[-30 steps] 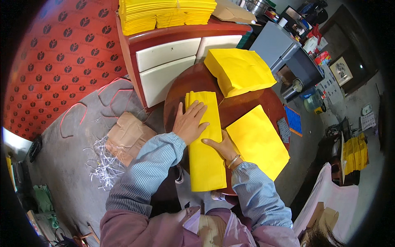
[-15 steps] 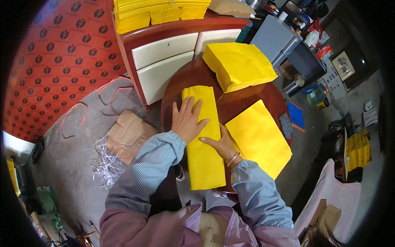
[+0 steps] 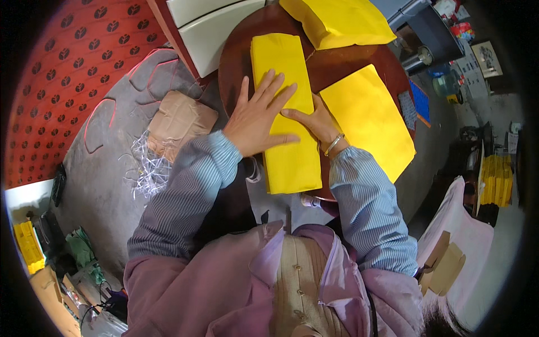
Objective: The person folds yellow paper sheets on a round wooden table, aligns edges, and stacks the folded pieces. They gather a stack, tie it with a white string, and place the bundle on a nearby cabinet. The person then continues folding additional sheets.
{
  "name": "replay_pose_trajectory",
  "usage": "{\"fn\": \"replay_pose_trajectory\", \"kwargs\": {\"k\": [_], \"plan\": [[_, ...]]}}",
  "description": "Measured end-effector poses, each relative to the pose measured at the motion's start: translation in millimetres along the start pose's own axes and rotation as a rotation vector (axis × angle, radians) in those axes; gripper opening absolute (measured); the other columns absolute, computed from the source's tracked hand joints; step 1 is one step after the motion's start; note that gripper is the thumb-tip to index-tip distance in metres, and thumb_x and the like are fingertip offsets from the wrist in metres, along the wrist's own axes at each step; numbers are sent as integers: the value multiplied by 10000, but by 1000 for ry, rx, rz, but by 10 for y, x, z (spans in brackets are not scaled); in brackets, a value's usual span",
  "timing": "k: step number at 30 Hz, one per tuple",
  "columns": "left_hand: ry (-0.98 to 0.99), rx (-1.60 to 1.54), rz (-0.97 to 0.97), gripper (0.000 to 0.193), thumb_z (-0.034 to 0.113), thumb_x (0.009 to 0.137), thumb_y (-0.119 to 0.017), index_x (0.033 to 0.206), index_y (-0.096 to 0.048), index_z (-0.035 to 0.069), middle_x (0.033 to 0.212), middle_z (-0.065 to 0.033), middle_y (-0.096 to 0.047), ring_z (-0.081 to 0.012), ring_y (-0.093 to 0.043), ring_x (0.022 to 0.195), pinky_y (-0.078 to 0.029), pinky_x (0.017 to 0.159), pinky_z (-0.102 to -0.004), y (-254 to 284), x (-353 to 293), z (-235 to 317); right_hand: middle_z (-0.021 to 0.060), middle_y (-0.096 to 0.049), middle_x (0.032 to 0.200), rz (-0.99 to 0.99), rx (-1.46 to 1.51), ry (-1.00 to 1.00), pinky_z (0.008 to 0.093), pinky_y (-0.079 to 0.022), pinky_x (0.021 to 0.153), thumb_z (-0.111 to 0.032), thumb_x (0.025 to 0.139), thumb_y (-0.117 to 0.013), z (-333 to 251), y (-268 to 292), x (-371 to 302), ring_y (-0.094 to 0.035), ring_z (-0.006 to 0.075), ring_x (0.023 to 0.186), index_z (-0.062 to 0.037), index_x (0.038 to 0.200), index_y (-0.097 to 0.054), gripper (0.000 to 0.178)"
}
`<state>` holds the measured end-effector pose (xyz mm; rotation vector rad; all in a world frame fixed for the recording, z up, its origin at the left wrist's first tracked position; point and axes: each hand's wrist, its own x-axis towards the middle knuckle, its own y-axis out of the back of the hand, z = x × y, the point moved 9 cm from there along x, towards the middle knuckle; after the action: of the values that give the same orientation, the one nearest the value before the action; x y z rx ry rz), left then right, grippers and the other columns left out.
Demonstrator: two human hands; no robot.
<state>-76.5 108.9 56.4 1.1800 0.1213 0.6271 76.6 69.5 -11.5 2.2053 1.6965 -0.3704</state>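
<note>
Emblemed sheeting point(image 3: 84, 70); left hand point(image 3: 255, 118) splayed over yellow bundle point(image 3: 295, 168); right hand point(image 3: 321, 121) cupping its edge

Two hands: one left hand point(image 3: 255, 118), one right hand point(image 3: 320, 123). Yellow pieces on the table, three: one long folded bundle point(image 3: 295, 168) beneath the left fingers, one flat sheet point(image 3: 368, 121) to the right of the right fingers, and one bulky packet point(image 3: 342, 22) beyond the fingertips. Bracelet point(image 3: 334, 143), one, behind the right fingers. Round table point(image 3: 331, 67), one, below all fingers. Brown package point(image 3: 182, 118), one, and tangle of white strips point(image 3: 149, 163), one, both left of the left fingers. Framed picture point(image 3: 487, 59), one, far right of the fingers.
</note>
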Motion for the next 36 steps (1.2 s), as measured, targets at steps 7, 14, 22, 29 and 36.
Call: {"fn": "replay_pose_trajectory", "kwargs": {"k": [7,14,22,29,36], "plan": [[-44,-44,-125,1258,689,702,-835,1690,-208,228,1744,-190,-138,-389,-45,1629,-15,1248,-707,-81,-327,137,291,-534,1482,-19,24,-3,408,-569,1020,-408,740,-963,90,12,37,-652,353,1250,27,1622,-155,1273],[-5,-86,-133,1225,652,710,-850,1684,-230,243,1728,-195,-209,-385,-89,1628,-32,1227,-731,-42,-386,150,150,-721,1234,-67,20,182,386,-603,915,-252,879,-856,46,-15,13,-720,240,1072,1,1376,-588,619],[644,-599,712,602,199,987,-708,1539,-496,86,1523,-177,-539,-293,-437,1491,-332,1225,-395,-232,-2567,-865,147,-696,1284,110,-101,-50,369,-574,936,-224,890,-838,146,188,-164,-699,258,1104,39,1416,-551,654],[1552,-607,325,316,212,940,-718,1222,-728,70,1123,-154,-736,-299,-698,1112,-544,982,-406,-2623,-5142,-2252,108,-663,1307,113,-91,-124,369,-547,977,-260,942,-776,261,370,-201,-668,260,1130,-7,1490,-478,673],[1500,-272,553,429,144,859,-720,1288,-725,153,1364,-191,-647,-346,-593,1308,-438,1132,-478,-2985,-5567,-3312,137,-521,1471,128,-144,-165,448,-432,1119,-351,982,-696,235,530,-382,-521,308,1328,-23,1594,-326,787]]}}
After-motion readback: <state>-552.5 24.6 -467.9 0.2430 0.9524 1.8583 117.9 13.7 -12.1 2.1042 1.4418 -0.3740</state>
